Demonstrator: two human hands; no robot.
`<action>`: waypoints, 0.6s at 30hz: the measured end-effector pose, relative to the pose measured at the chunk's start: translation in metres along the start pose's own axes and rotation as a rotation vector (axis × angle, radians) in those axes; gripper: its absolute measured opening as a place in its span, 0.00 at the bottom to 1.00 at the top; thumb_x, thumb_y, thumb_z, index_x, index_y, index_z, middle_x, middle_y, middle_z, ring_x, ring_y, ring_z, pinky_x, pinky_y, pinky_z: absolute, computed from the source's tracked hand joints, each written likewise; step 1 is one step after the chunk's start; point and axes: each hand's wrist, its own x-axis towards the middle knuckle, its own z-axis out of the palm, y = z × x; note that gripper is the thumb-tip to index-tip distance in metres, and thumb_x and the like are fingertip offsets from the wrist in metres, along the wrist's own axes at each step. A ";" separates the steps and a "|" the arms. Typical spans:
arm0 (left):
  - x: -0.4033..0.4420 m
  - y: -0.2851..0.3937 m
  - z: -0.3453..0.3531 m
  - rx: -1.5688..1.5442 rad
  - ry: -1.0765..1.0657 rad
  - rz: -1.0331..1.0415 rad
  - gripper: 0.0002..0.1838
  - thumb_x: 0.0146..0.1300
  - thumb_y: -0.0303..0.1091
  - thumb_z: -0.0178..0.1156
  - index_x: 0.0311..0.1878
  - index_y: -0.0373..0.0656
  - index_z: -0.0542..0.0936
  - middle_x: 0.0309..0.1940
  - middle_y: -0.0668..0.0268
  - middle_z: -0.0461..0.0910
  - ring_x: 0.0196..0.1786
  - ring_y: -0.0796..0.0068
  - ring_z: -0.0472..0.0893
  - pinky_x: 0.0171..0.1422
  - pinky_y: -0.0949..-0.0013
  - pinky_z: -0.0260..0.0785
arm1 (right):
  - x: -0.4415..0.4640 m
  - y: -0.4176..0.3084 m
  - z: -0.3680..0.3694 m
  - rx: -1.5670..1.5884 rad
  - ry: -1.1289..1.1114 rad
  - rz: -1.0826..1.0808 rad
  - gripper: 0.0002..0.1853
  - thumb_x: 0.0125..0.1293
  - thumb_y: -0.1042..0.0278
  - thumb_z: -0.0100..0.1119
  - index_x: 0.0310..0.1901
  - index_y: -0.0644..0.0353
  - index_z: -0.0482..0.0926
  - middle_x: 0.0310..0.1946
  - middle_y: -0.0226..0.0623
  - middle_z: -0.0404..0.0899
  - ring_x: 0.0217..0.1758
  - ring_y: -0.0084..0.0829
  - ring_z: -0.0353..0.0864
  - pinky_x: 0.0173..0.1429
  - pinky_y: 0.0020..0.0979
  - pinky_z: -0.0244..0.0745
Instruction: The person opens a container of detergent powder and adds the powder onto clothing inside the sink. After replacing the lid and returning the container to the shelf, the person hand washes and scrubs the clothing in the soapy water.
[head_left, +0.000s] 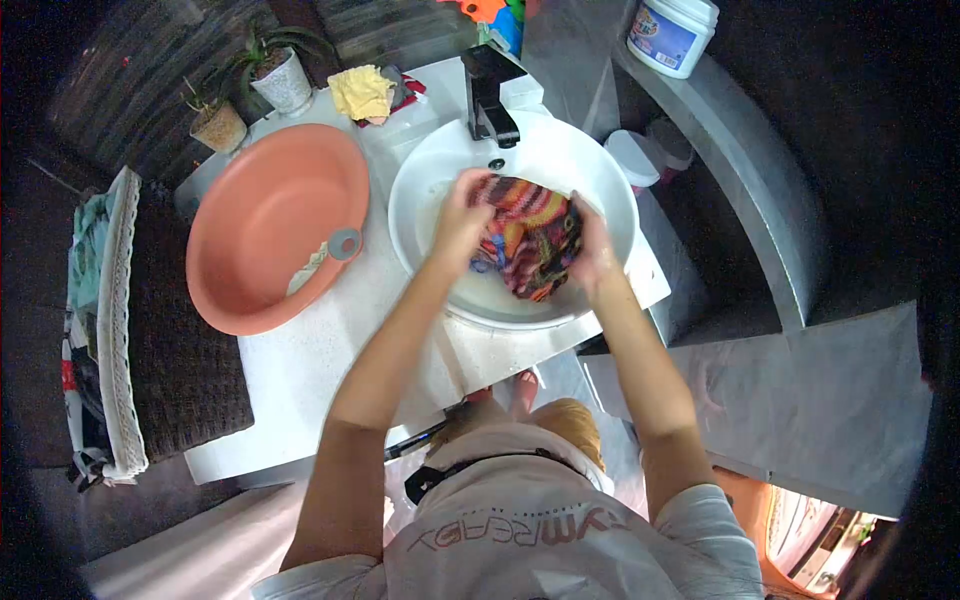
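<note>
A multicoloured knitted piece (530, 235), striped in red, orange, black and yellow, is bunched up over the white round sink (612, 180). My left hand (463, 220) grips its left edge, thumb on top. On the opposite side, my right hand (594, 245) has hold of the right edge, with some fingers hidden behind the fabric. Cloudy water (490, 292) lies in the basin below the piece. Whether its lower part touches the water I cannot tell. A black faucet (492, 100) stands at the sink's back.
An orange plastic basin (225, 240) stands left on the white counter (300, 400), a pale item inside it. Behind are potted plants (283, 85) and a yellow cloth (362, 93). A white tub (672, 35) sits on the curved shelf at right. A wicker basket (185, 330) is far left.
</note>
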 end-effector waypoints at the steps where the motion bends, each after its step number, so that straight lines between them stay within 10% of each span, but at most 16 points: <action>1: -0.007 -0.002 0.021 -0.030 -0.060 0.142 0.20 0.47 0.22 0.55 0.47 0.40 0.72 0.40 0.65 0.75 0.36 0.75 0.76 0.39 0.72 0.71 | 0.006 0.012 0.002 -0.047 0.025 -0.037 0.21 0.64 0.57 0.46 0.54 0.60 0.70 0.50 0.38 0.74 0.54 0.34 0.72 0.62 0.38 0.64; 2: -0.014 -0.005 0.044 -0.058 -0.123 0.285 0.19 0.46 0.23 0.55 0.45 0.42 0.73 0.40 0.64 0.74 0.35 0.71 0.76 0.40 0.69 0.71 | 0.016 0.029 -0.001 -0.091 0.050 -0.076 0.21 0.64 0.55 0.46 0.53 0.59 0.70 0.49 0.37 0.74 0.54 0.34 0.71 0.61 0.37 0.64; 5: -0.055 0.001 0.086 0.643 -0.098 0.684 0.14 0.47 0.28 0.59 0.41 0.45 0.75 0.37 0.61 0.73 0.35 0.61 0.77 0.41 0.65 0.71 | 0.030 0.085 -0.011 1.080 -1.037 -0.403 0.16 0.65 0.59 0.46 0.50 0.59 0.72 0.45 0.35 0.76 0.49 0.33 0.74 0.54 0.34 0.70; 9: -0.023 -0.036 0.083 0.823 0.239 0.397 0.07 0.51 0.36 0.61 0.26 0.43 0.77 0.27 0.57 0.75 0.30 0.54 0.77 0.35 0.58 0.69 | 0.056 0.071 -0.044 0.065 -0.410 -0.292 0.13 0.64 0.64 0.48 0.45 0.60 0.74 0.40 0.36 0.77 0.42 0.30 0.76 0.45 0.31 0.72; 12: 0.025 -0.063 0.051 0.712 0.318 0.261 0.14 0.57 0.41 0.55 0.25 0.39 0.77 0.22 0.52 0.77 0.24 0.48 0.76 0.30 0.54 0.67 | 0.051 0.072 -0.018 -0.068 0.055 0.020 0.10 0.63 0.65 0.49 0.41 0.60 0.76 0.36 0.35 0.78 0.40 0.28 0.76 0.43 0.30 0.71; 14: 0.016 -0.064 0.058 0.829 0.355 0.173 0.10 0.54 0.38 0.56 0.24 0.43 0.78 0.22 0.52 0.76 0.28 0.51 0.77 0.32 0.56 0.69 | 0.068 0.079 -0.033 -0.156 0.012 -0.049 0.13 0.66 0.59 0.45 0.40 0.59 0.74 0.34 0.34 0.77 0.38 0.29 0.75 0.43 0.33 0.71; 16: -0.014 -0.045 0.080 0.933 0.318 0.254 0.16 0.60 0.41 0.53 0.24 0.38 0.77 0.23 0.50 0.76 0.28 0.46 0.76 0.33 0.52 0.67 | 0.114 0.089 -0.074 0.387 -1.104 -0.016 0.19 0.66 0.52 0.43 0.49 0.55 0.73 0.47 0.35 0.74 0.49 0.30 0.73 0.54 0.34 0.68; 18: -0.030 -0.025 0.085 0.908 0.234 0.394 0.14 0.56 0.41 0.55 0.21 0.41 0.76 0.23 0.54 0.77 0.32 0.51 0.77 0.41 0.54 0.68 | 0.079 0.086 -0.052 0.429 -0.841 -0.157 0.17 0.65 0.50 0.41 0.40 0.55 0.71 0.36 0.33 0.72 0.40 0.29 0.71 0.46 0.31 0.68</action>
